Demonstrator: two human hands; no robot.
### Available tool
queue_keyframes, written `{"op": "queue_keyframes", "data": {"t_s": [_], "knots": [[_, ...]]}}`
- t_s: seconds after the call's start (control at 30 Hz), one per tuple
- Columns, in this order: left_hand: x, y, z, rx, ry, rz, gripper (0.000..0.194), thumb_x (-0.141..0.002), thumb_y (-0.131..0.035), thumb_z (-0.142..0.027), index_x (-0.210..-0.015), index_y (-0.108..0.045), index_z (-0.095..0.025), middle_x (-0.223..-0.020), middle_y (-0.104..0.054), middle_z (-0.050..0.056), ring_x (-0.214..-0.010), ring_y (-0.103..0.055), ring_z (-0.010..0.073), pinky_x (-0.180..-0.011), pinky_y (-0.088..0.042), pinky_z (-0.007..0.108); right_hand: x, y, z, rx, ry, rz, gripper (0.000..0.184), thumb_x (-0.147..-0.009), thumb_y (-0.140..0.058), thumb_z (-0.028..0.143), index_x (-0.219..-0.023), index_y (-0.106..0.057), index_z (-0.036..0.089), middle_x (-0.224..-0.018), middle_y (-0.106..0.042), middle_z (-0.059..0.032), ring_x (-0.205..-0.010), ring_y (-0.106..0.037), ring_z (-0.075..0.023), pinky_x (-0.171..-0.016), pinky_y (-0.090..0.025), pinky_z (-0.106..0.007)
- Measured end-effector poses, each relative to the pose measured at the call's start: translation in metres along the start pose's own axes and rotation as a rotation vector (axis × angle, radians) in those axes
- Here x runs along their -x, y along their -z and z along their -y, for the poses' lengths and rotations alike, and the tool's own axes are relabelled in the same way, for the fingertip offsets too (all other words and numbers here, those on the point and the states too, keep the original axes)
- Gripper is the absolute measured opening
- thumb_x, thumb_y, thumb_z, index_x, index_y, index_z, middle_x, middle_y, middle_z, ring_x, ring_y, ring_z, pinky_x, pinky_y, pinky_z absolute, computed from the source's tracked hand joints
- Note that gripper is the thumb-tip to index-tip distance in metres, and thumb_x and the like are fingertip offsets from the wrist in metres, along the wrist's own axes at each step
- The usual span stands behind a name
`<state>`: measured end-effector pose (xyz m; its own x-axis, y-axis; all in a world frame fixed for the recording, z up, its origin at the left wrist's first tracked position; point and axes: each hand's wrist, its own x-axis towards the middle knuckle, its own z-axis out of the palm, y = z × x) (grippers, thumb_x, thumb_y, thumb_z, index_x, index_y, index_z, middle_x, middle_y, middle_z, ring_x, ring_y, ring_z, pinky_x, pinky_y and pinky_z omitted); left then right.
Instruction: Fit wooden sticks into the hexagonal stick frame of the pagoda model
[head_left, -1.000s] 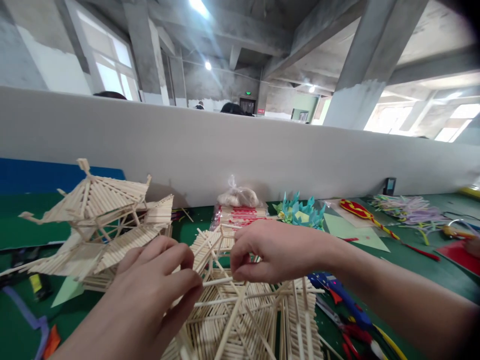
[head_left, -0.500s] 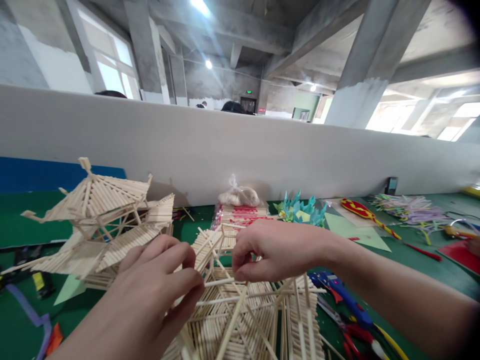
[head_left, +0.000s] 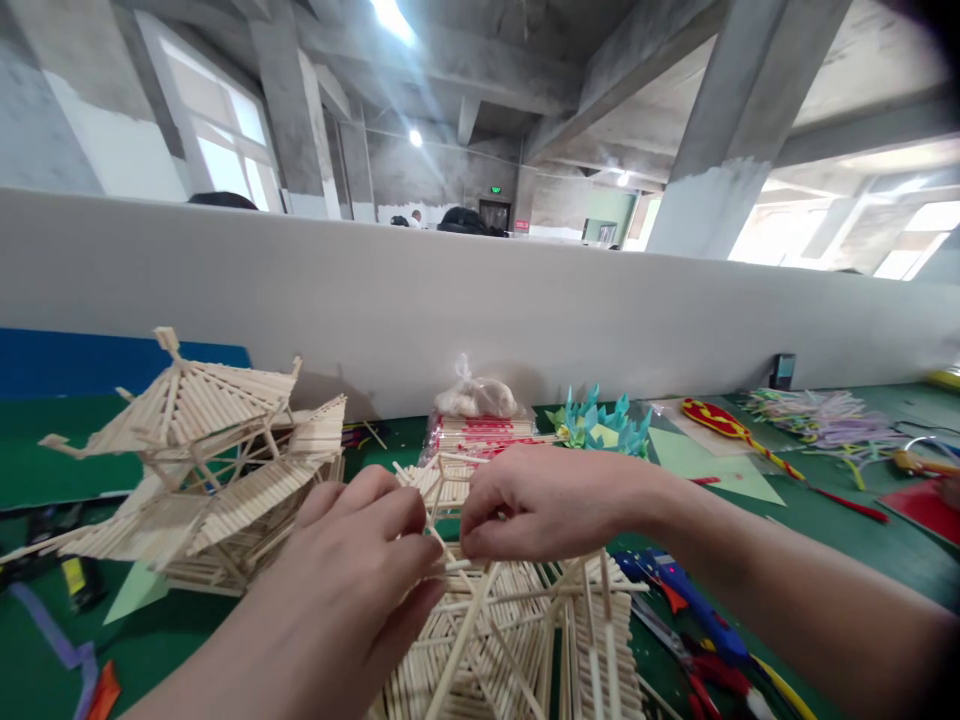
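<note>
A partly framed model of thin wooden sticks lies in front of me, with slatted panels below and crossing bars above. My left hand is closed, thumb and fingers pinched on a short pale wooden stick whose end shows at the fingertips. Curled from the other side, my right hand has its thumb and forefinger pressed together at the top of the frame, close to that stick's end. Whatever sits between the right fingertips is hidden.
On the left stands a roofed stick pavilion. Behind the model are bagged sticks and a blue paper flower. To the right lie a blue glue gun, red-handled pliers, and a red-yellow tasselled ornament. A white partition rises behind.
My left hand has moved right and slightly up, closer to my right hand, so less of the stick shows between them. My right hand stays nearly in place. The view has shifted slightly.
</note>
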<state>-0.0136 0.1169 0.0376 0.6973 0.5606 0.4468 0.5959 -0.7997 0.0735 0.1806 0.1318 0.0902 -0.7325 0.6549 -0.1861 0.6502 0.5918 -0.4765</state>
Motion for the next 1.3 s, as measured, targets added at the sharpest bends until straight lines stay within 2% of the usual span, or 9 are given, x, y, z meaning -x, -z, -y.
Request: {"op": "queue_keyframes", "data": {"t_s": [0.13, 0.3, 0.43, 0.53, 0.63, 0.8, 0.97, 1.13, 1.3], "knots": [[-0.011, -0.002, -0.007, 0.011, -0.065, 0.034, 0.022, -0.081, -0.048, -0.019, -0.062, -0.060, -0.021, -0.065, -0.058, 0.002, -0.068, -0.045, 0.0197, -0.060, -0.027, 0.033, 0.002, -0.001, -0.003, 0.012, 0.033, -0.019, 0.017, -0.077, -0.046, 0.022, -0.070, -0.062, 0.017, -0.056, -0.049, 0.0054, -0.052, -0.043, -0.0067, -0.048, -0.034, -0.019], [-0.007, -0.014, -0.007, 0.060, -0.010, -0.033, 0.027, -0.083, -0.043, -0.018, -0.060, -0.055, -0.021, -0.063, -0.055, 0.000, -0.068, -0.042, 0.0198, -0.060, -0.023, 0.034, 0.015, -0.005, -0.012, 0.026, 0.117, -0.133, 0.025, -0.077, -0.046, 0.014, -0.089, -0.068, 0.015, -0.079, -0.066, -0.0015, -0.068, -0.055, -0.0094, -0.064, -0.041, -0.021], [-0.003, -0.015, -0.007, 0.150, -0.001, -0.020, 0.025, -0.084, -0.043, -0.016, -0.068, -0.059, -0.024, -0.066, -0.056, -0.001, -0.069, -0.042, 0.0187, -0.061, -0.022, 0.034, 0.025, -0.011, -0.017, 0.083, 0.129, -0.209, 0.022, -0.076, -0.057, 0.018, -0.094, -0.068, 0.017, -0.084, -0.065, -0.0026, -0.076, -0.056, -0.0124, -0.069, -0.043, -0.023], [-0.002, -0.015, -0.007, 0.167, 0.000, -0.037, 0.025, -0.085, -0.042, -0.017, -0.067, -0.057, -0.023, -0.067, -0.056, -0.001, -0.069, -0.043, 0.0186, -0.061, -0.023, 0.034, 0.027, -0.016, -0.019, 0.133, 0.146, -0.267, 0.022, -0.078, -0.058, 0.019, -0.097, -0.067, 0.018, -0.083, -0.061, -0.0026, -0.076, -0.055, -0.0132, -0.068, -0.042, -0.024], [-0.001, -0.016, -0.006, 0.158, 0.004, -0.055, 0.026, -0.085, -0.041, -0.016, -0.063, -0.054, -0.022, -0.067, -0.057, -0.001, -0.070, -0.042, 0.0189, -0.062, -0.023, 0.035, 0.027, -0.018, -0.021, 0.143, 0.153, -0.301, 0.018, -0.079, -0.059, 0.020, -0.095, -0.067, 0.018, -0.080, -0.058, -0.0014, -0.073, -0.054, -0.0121, -0.066, -0.041, -0.023], [-0.002, -0.017, -0.007, 0.167, 0.018, -0.076, 0.021, -0.082, -0.044, -0.014, -0.069, -0.058, -0.024, -0.069, -0.058, -0.002, -0.070, -0.043, 0.0191, -0.062, -0.024, 0.035, 0.026, -0.020, -0.024, 0.169, 0.170, -0.313, 0.013, -0.081, -0.058, 0.018, -0.089, -0.068, 0.018, -0.078, -0.057, -0.0005, -0.072, -0.052, -0.0104, -0.064, -0.039, -0.022], [-0.003, -0.015, -0.007, 0.134, 0.016, -0.050, 0.025, -0.084, -0.041, -0.014, -0.069, -0.060, -0.023, -0.069, -0.056, 0.001, -0.070, -0.042, 0.0194, -0.061, -0.025, 0.035, 0.024, -0.022, -0.025, 0.223, 0.172, -0.348, 0.010, -0.081, -0.058, 0.020, -0.083, -0.068, 0.019, -0.077, -0.058, -0.0003, -0.071, -0.050, -0.0103, -0.061, -0.036, -0.023], [-0.001, -0.017, -0.004, 0.200, 0.003, -0.071, 0.022, -0.083, -0.042, -0.013, -0.067, -0.054, -0.023, -0.071, -0.058, -0.001, -0.071, -0.043, 0.0188, -0.061, -0.025, 0.035, 0.023, -0.023, -0.027, 0.211, 0.169, -0.341, 0.009, -0.081, -0.059, 0.021, -0.085, -0.068, 0.019, -0.077, -0.058, 0.0001, -0.070, -0.050, -0.0103, -0.060, -0.035, -0.023], [0.001, -0.018, -0.002, 0.179, -0.018, -0.045, 0.023, -0.083, -0.041, -0.011, -0.068, -0.054, -0.022, -0.071, -0.057, -0.001, -0.071, -0.043, 0.0187, -0.060, -0.025, 0.034, 0.021, -0.022, -0.029, 0.207, 0.176, -0.350, 0.009, -0.081, -0.060, 0.020, -0.084, -0.068, 0.019, -0.076, -0.056, 0.0014, -0.069, -0.049, -0.0091, -0.060, -0.035, -0.022]]}}
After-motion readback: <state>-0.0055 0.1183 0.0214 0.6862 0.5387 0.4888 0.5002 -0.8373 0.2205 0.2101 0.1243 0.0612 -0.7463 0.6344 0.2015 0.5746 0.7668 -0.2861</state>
